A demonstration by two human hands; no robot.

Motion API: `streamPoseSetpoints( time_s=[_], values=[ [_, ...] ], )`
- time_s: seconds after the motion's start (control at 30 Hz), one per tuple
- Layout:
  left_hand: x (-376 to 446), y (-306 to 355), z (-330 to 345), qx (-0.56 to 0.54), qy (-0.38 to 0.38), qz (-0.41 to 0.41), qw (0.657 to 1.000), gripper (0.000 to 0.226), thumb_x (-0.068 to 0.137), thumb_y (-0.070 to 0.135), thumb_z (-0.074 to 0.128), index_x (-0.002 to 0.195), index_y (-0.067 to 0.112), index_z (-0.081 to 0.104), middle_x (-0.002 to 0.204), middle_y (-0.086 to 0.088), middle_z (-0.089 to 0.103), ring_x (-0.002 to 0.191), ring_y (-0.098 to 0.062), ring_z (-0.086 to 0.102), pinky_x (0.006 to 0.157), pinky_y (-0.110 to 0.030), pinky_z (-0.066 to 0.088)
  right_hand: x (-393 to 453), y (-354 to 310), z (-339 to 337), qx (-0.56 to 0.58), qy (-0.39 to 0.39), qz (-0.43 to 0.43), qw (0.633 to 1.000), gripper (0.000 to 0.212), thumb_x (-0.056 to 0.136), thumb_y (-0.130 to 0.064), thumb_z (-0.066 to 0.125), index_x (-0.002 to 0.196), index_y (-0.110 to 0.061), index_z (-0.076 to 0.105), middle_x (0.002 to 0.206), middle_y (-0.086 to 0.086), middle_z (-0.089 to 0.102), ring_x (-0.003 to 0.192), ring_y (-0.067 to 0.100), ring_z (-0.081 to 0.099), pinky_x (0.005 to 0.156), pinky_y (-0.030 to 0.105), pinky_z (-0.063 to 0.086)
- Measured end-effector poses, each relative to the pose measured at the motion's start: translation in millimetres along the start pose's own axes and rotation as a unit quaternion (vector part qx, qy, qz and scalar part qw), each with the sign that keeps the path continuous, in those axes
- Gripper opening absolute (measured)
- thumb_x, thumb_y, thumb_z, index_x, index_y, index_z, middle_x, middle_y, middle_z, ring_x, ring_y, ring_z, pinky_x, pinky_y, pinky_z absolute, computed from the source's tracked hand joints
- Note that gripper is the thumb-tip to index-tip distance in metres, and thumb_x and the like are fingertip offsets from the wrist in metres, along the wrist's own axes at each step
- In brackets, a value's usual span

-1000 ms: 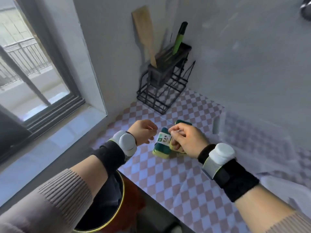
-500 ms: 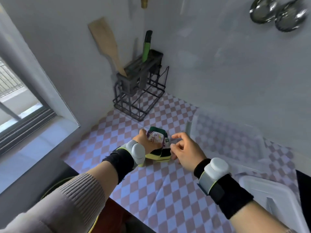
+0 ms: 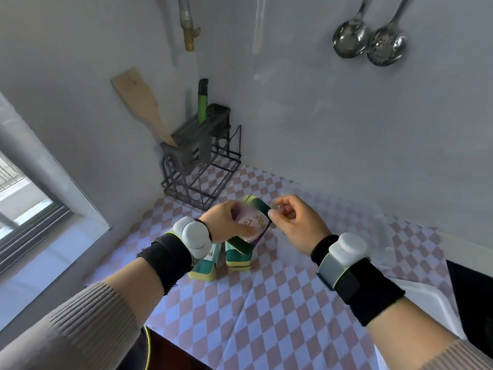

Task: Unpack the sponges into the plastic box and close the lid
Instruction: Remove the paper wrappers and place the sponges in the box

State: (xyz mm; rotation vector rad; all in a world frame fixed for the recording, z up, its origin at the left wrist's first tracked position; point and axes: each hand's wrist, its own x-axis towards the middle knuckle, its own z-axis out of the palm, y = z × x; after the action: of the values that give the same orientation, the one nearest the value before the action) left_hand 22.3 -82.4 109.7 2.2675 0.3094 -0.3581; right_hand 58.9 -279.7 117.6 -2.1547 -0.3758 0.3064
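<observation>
My left hand (image 3: 226, 222) grips a wrapped sponge pack (image 3: 253, 222), green and yellow with a printed label, and holds it above the checkered counter. My right hand (image 3: 296, 222) pinches the pack's upper right edge between thumb and forefinger. Under the held pack two more sponges stand on the counter, one (image 3: 205, 268) partly hidden by my left wrist, the other (image 3: 238, 256) beside it. The clear plastic box (image 3: 378, 222) sits open to the right, near the wall. Its white lid (image 3: 426, 297) lies at the lower right.
A black wire rack (image 3: 200, 166) with a wooden spatula (image 3: 141, 102) and a green-handled tool stands in the corner behind the sponges. Two metal ladles (image 3: 368, 41) hang on the wall. A window ledge (image 3: 53, 252) runs along the left. A yellow-rimmed bin (image 3: 148, 351) is below the counter edge.
The camera has tilted upward. My left hand has lifted the pack off the counter, and my right hand has gone from its lower side to its upper right edge.
</observation>
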Motion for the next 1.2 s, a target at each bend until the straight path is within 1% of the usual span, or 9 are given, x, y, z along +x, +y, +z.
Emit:
streamPoseSetpoints(
  time_s=[0.07,0.17,0.3,0.43,0.6,0.8,0.97,1.1,1.2],
  values=[
    [-5,12,-4,0.002,-0.012,0.031,0.999,0.060,0.069,0.039,0.083,0.122,0.025,0.059,0.105,0.005,0.070,0.093,-0.015,0.068,0.089,-0.035,0.057,0,-3,-13,0.009,0.000,-0.011,1.000,0.043,0.089,-0.044,0.065,0.126,-0.026,0.054,0.121,-0.009,0.058,0.106,0.006,0.058,0.092,0.024,0.046],
    [-10,30,-5,0.003,-0.028,0.076,0.997,0.064,0.070,0.033,0.084,0.127,0.025,0.056,0.107,0.006,0.069,0.093,-0.013,0.068,0.088,-0.033,0.058,-3,-4,-29,0.060,-0.036,-0.014,0.997,0.054,0.087,-0.045,0.068,0.135,-0.029,0.049,0.133,-0.008,0.055,0.122,0.009,0.055,0.106,0.032,0.043],
    [-14,53,-1,0.020,-0.021,0.120,0.992,0.059,0.069,0.040,0.083,0.120,0.027,0.056,0.102,0.008,0.069,0.091,-0.013,0.068,0.085,-0.035,0.059,-11,-2,-42,0.108,-0.044,-0.027,0.993,0.052,0.087,-0.034,0.071,0.134,-0.027,0.050,0.126,-0.001,0.064,0.112,0.012,0.063,0.101,0.034,0.051],
    [-16,70,13,0.043,-0.014,0.129,0.991,0.069,0.067,0.050,0.081,0.126,0.030,0.051,0.101,0.012,0.066,0.087,-0.007,0.066,0.074,-0.022,0.057,-16,8,-48,0.137,-0.012,-0.024,0.990,0.044,0.088,-0.036,0.069,0.127,-0.025,0.054,0.111,-0.001,0.070,0.102,0.015,0.069,0.093,0.039,0.056],
    [-15,81,29,0.047,-0.042,0.110,0.992,0.062,0.070,0.047,0.081,0.121,0.029,0.053,0.093,0.015,0.067,0.079,-0.003,0.066,0.060,-0.015,0.052,-21,24,-58,0.141,0.003,-0.015,0.990,0.025,0.093,-0.029,0.064,0.115,-0.025,0.054,0.099,0.007,0.072,0.091,0.022,0.071,0.084,0.038,0.058],
    [-11,87,41,0.014,-0.045,0.093,0.995,0.059,0.071,0.046,0.081,0.121,0.028,0.056,0.098,0.012,0.068,0.086,-0.007,0.066,0.072,-0.018,0.052,-18,38,-76,0.225,0.080,0.026,0.971,0.030,0.091,-0.029,0.067,0.116,-0.022,0.053,0.106,0.011,0.070,0.095,0.022,0.070,0.082,0.037,0.060],
    [-9,92,51,0.002,-0.020,0.094,0.995,0.059,0.070,0.050,0.080,0.119,0.029,0.057,0.102,0.011,0.070,0.088,-0.007,0.068,0.077,-0.023,0.057,-19,47,-75,0.267,0.004,0.074,0.961,0.067,0.083,-0.021,0.077,0.137,-0.020,0.039,0.115,0.008,0.065,0.102,0.025,0.070,0.090,0.046,0.058],
    [-11,87,57,0.008,-0.014,0.078,0.997,0.055,0.071,0.047,0.080,0.118,0.029,0.057,0.096,0.014,0.067,0.082,-0.002,0.064,0.068,-0.015,0.049,-17,46,-82,0.317,0.046,0.073,0.945,0.053,0.087,-0.013,0.072,0.130,-0.017,0.042,0.106,0.005,0.065,0.094,0.019,0.070,0.085,0.040,0.060],
    [-6,85,56,0.000,-0.016,0.072,0.997,0.052,0.071,0.048,0.080,0.114,0.031,0.058,0.098,0.011,0.070,0.087,-0.008,0.067,0.077,-0.023,0.055,-13,47,-86,0.345,0.078,0.075,0.932,0.052,0.088,-0.012,0.070,0.130,-0.014,0.040,0.103,0.001,0.063,0.089,0.013,0.069,0.086,0.043,0.059]
  ],
)
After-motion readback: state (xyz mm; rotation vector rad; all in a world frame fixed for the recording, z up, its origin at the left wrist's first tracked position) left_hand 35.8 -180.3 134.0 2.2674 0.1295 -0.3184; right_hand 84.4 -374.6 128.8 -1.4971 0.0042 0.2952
